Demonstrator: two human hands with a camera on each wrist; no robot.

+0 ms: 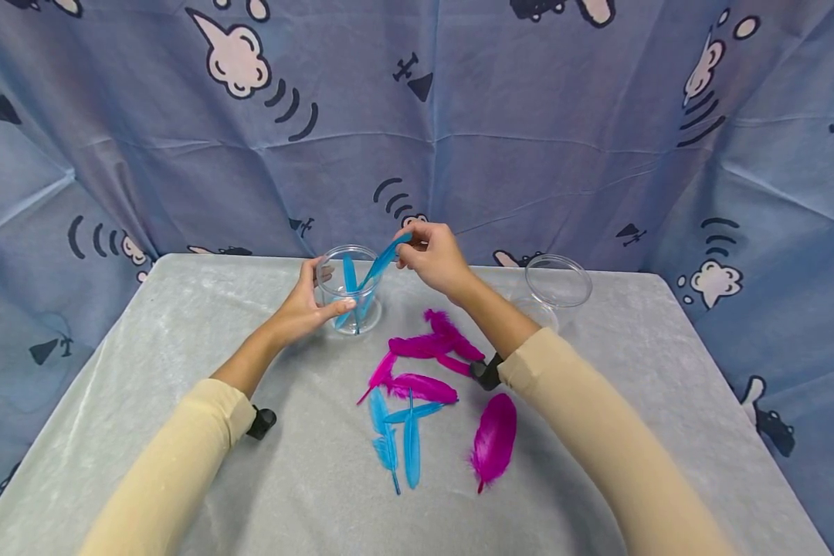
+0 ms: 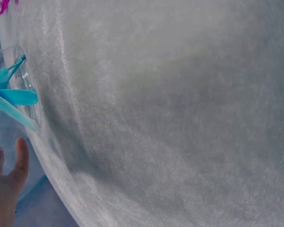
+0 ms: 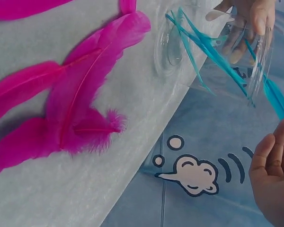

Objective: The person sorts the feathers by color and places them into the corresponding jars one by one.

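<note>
At the far side of the table, left of centre, holds a roughly upright clear cup with the left hand, thumb on the near side, fingers behind. Pinches a blue feather between thumb and fingertips of the right hand, lower end inside the mouth. More blue feathers inside. Nearer, loose magenta feathers and other blue feathers; far right, a clear container.

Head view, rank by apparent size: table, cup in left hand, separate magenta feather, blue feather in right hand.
Largest to smallest, by area:
1. Table
2. Clear cup held by the left hand
3. Magenta feather lying apart
4. Blue feather pinched by the right hand
</note>
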